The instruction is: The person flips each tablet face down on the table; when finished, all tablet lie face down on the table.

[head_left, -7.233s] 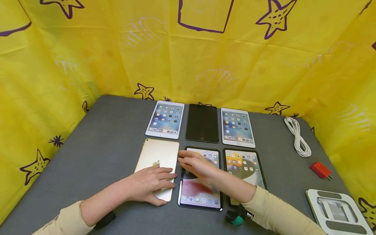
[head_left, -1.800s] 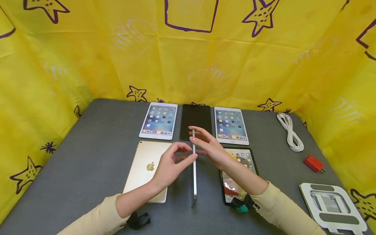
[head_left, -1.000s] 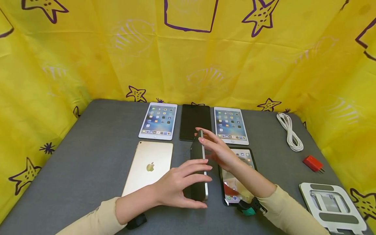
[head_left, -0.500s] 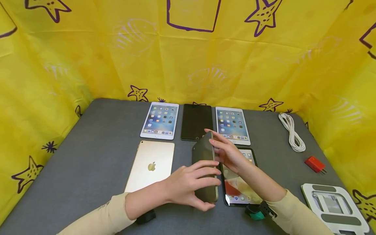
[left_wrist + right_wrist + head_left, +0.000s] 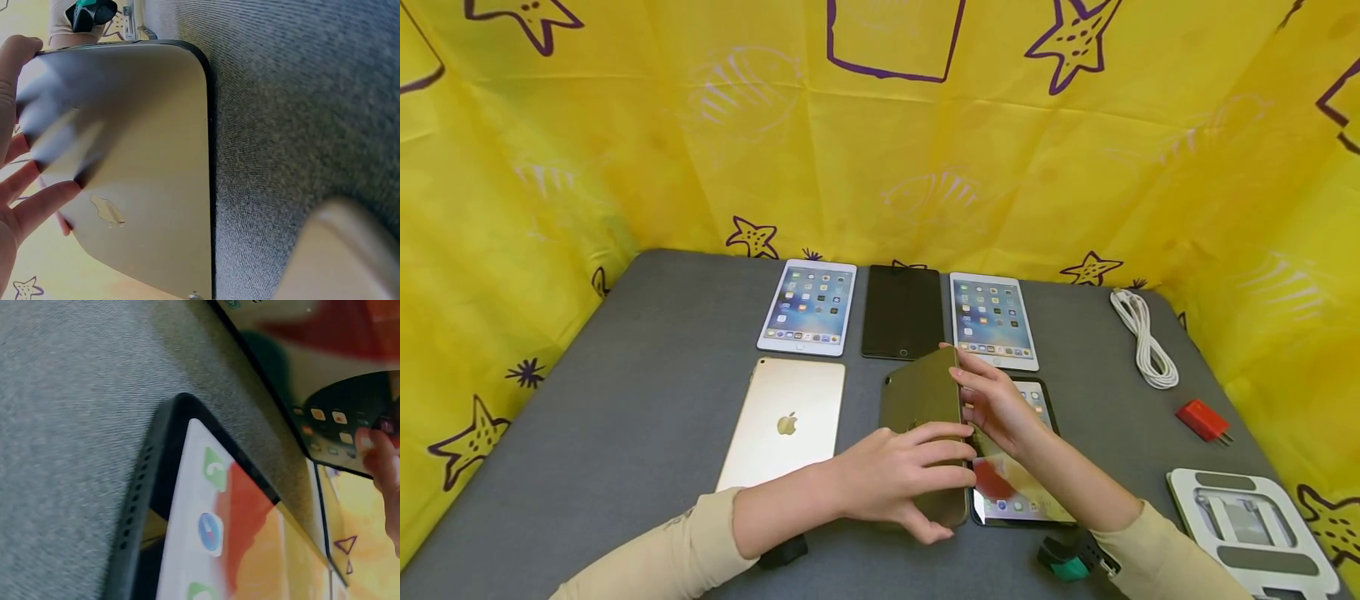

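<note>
A dark grey tablet point(image 5: 919, 398) stands tilted on its long edge in the front row's middle place, leaning right with its back towards me. My right hand point(image 5: 1000, 408) pinches its raised edge near the far corner. Across the back spread my left hand's point(image 5: 891, 475) straight fingers, reaching that raised edge, with the thumb near the close end. In the left wrist view, fingertips touch the tablet's back point(image 5: 156, 150). On its left lies a gold tablet point(image 5: 784, 421), face down; under its right side, a lit tablet point(image 5: 1000, 475) lies partly hidden.
Along the back row are a white tablet point(image 5: 808, 308), a black tablet point(image 5: 904, 312) and another white tablet point(image 5: 994, 321). To the right lie a white cable point(image 5: 1146, 337), a red plug point(image 5: 1204, 420) and a folded white stand point(image 5: 1251, 529).
The middle tablet, earlier flat with its screen lit, was raised on edge between both hands. It has since tipped rightward, exposing its back; my left hand has moved right onto it.
</note>
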